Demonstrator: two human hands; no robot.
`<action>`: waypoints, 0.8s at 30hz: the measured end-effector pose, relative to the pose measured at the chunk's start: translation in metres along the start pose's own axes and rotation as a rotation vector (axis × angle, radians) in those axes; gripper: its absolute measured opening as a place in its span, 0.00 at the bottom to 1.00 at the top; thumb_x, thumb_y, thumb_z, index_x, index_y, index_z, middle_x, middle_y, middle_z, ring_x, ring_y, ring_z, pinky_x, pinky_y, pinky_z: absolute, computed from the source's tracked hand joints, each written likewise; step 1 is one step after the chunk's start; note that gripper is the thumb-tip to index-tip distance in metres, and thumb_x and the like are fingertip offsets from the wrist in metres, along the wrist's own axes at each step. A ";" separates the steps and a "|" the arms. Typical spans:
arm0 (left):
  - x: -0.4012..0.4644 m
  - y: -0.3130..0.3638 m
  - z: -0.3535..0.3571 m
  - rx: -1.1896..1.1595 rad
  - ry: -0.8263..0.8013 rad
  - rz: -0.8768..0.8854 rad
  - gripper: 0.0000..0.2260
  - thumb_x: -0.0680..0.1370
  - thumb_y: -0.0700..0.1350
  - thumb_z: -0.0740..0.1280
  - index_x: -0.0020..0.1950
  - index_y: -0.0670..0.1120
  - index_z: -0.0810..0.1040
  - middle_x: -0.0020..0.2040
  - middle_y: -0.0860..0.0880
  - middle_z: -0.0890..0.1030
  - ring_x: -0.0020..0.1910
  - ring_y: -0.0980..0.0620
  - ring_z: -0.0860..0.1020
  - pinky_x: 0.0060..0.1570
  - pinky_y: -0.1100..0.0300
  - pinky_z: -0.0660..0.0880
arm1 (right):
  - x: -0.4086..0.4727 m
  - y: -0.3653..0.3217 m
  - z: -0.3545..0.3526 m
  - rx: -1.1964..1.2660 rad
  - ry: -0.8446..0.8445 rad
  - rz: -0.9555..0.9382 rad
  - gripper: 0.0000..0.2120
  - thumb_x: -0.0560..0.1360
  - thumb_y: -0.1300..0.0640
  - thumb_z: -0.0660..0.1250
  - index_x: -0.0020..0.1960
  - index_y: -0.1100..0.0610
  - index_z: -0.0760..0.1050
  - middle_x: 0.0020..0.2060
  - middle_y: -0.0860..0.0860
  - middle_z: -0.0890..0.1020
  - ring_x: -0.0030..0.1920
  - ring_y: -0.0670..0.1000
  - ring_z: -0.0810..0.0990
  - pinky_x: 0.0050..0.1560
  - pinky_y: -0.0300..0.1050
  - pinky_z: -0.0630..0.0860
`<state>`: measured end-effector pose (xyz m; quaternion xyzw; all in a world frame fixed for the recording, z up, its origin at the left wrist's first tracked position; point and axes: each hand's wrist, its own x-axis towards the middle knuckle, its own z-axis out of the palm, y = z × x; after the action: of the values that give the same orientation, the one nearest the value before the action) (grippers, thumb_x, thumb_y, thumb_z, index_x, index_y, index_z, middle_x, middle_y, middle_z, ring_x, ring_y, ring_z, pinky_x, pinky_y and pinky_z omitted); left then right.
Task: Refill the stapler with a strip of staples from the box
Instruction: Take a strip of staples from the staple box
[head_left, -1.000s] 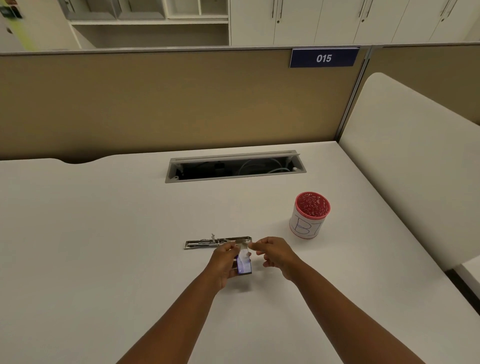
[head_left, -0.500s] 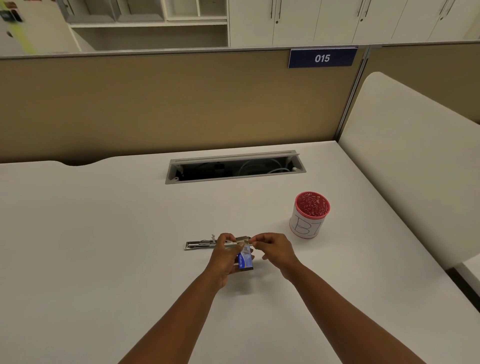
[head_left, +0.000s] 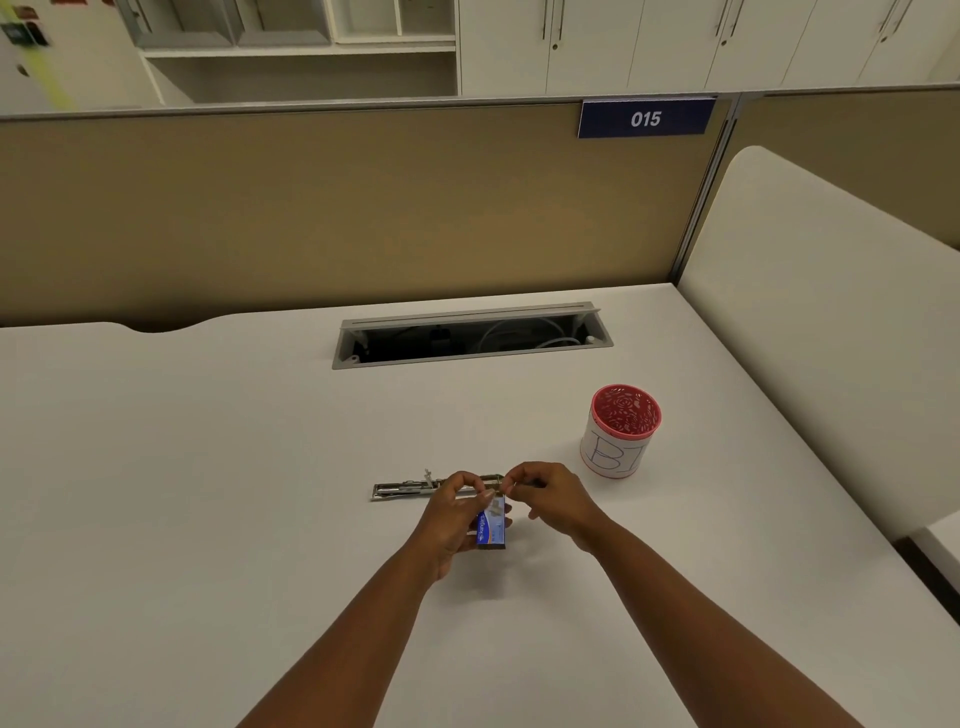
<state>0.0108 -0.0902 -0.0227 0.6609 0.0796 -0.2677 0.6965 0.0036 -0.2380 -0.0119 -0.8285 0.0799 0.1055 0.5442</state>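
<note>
Left hand (head_left: 457, 512) is clamping the staple box (head_left: 491, 527), now raised nearer the open stapler (head_left: 410, 488); right hand (head_left: 545, 493) fingertips are pinching together at its mouth, likely drawing a strip.

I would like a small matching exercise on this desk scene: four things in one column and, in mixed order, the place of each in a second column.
Things:
1. staple box
2. stapler
3. red cup
4. cable hatch

Places:
A. at the back of the desk, lid open
B. held in the left hand
C. lying opened out flat on the desk
D. standing to the right of the right hand

Pairs: 1-B, 2-C, 3-D, 4-A
</note>
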 end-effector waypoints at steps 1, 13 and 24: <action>0.000 0.001 0.000 -0.002 -0.002 0.004 0.04 0.78 0.44 0.63 0.44 0.47 0.70 0.41 0.45 0.83 0.31 0.54 0.84 0.27 0.63 0.79 | 0.001 -0.001 -0.001 0.077 0.024 0.025 0.06 0.74 0.62 0.64 0.43 0.57 0.79 0.38 0.52 0.80 0.40 0.49 0.76 0.34 0.37 0.72; 0.000 0.003 -0.003 0.030 0.069 -0.053 0.09 0.76 0.47 0.65 0.49 0.44 0.70 0.47 0.41 0.82 0.33 0.50 0.81 0.29 0.62 0.79 | 0.003 0.000 -0.003 0.211 0.040 0.201 0.11 0.76 0.62 0.62 0.54 0.64 0.79 0.42 0.57 0.80 0.37 0.48 0.74 0.36 0.37 0.74; 0.001 -0.001 -0.019 0.000 0.150 -0.074 0.06 0.76 0.46 0.65 0.43 0.45 0.71 0.45 0.42 0.81 0.32 0.51 0.80 0.25 0.64 0.79 | -0.007 0.038 0.024 -0.473 0.094 -0.125 0.20 0.75 0.68 0.59 0.64 0.55 0.71 0.47 0.55 0.76 0.47 0.54 0.80 0.42 0.34 0.73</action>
<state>0.0160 -0.0726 -0.0263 0.6756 0.1560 -0.2432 0.6783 -0.0148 -0.2314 -0.0530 -0.9401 0.0267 0.0486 0.3363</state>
